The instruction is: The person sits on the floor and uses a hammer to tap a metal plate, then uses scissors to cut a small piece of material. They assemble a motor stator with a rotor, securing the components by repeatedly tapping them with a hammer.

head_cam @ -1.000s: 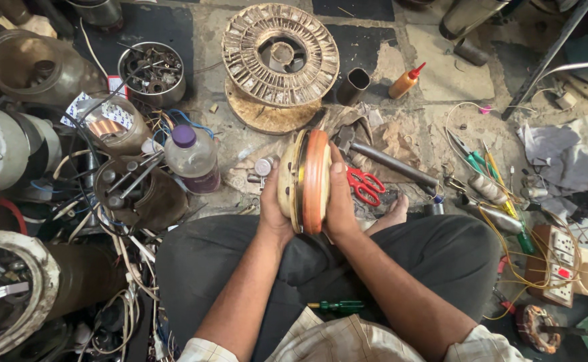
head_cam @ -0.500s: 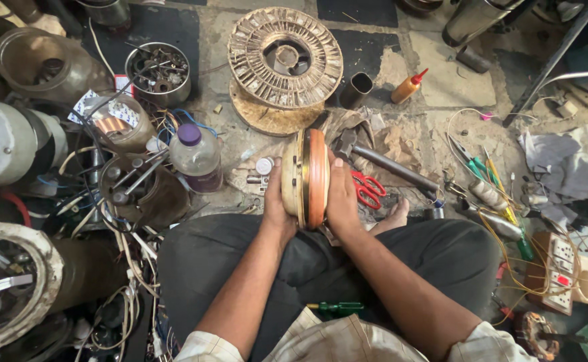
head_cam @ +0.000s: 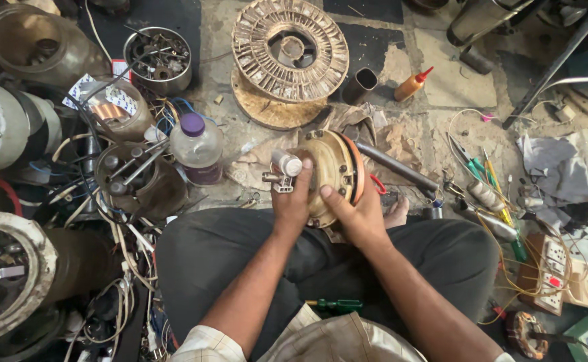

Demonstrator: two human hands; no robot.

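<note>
**Motor housing held on edge over my lap**

Head view. I sit cross-legged on a stained stone floor (head_cam: 441, 80), dark trousers filling the lower middle of the frame. Both my hands meet on a round, tan-coloured motor housing (head_cam: 331, 171) with an orange-brown rim. It stands tilted on edge just past my knees, broad face turned toward my left.

My left hand (head_cam: 292, 201) is closed around the housing's near left side, fingers curled, thumb up toward the short metal shaft (head_cam: 286, 163) that sticks out of the face. A small pale bracket sits on the shaft just above my knuckles.

My right hand (head_cam: 357, 213) is pressed flat against the lower right of the housing, fingers together and wrapped over the rim, thumb lying across the face.

Round about: a large wooden spool (head_cam: 288, 50) lies flat beyond the housing. A clear plastic bottle (head_cam: 198, 149) with a purple cap stands to the left, near a tin of small metal parts (head_cam: 158, 59). A small orange squeeze bottle (head_cam: 413, 84) lies to the upper right. A dark metal rod (head_cam: 398, 167) runs out from behind the housing to the right. A green-handled screwdriver (head_cam: 334, 306) rests on my lap. A pale socket board (head_cam: 569, 278) with wires sits at far right.
</note>
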